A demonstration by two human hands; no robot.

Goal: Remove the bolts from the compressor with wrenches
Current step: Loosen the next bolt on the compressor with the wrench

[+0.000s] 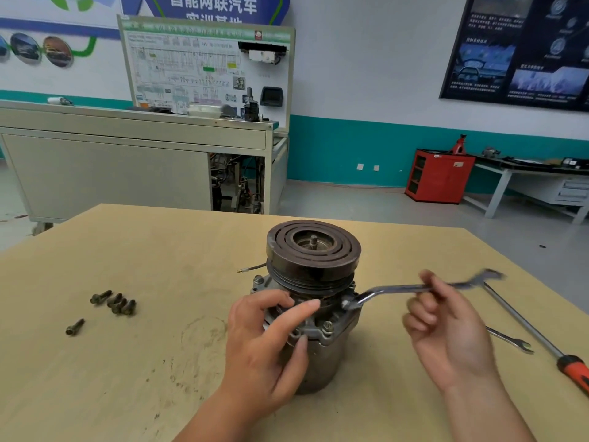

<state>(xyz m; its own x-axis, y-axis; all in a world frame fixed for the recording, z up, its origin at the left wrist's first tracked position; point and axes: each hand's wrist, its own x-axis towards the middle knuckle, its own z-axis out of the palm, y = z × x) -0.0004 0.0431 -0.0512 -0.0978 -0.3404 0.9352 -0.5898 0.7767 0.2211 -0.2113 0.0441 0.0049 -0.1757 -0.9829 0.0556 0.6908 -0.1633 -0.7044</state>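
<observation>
The compressor [318, 355] stands upright on the wooden table [159, 250], its dark pulley [314, 250] on top. My left hand [267, 339] grips the compressor's flange from the near left side. My right hand [446, 320] pinches the shaft of a silver wrench [398, 288] between thumb and fingers. The wrench's ring end sits on a bolt [345, 304] at the flange's right side. Another bolt [327, 327] shows on the flange's front. Several loose bolts [114, 303] lie at the left of the table, one more [75, 327] a little nearer.
A second wrench [510, 339] and a long screwdriver with an orange handle [573, 370] lie on the table to the right. A thin cable [251, 267] trails left behind the compressor. A grey bench, a red cabinet and a workbench stand beyond the table.
</observation>
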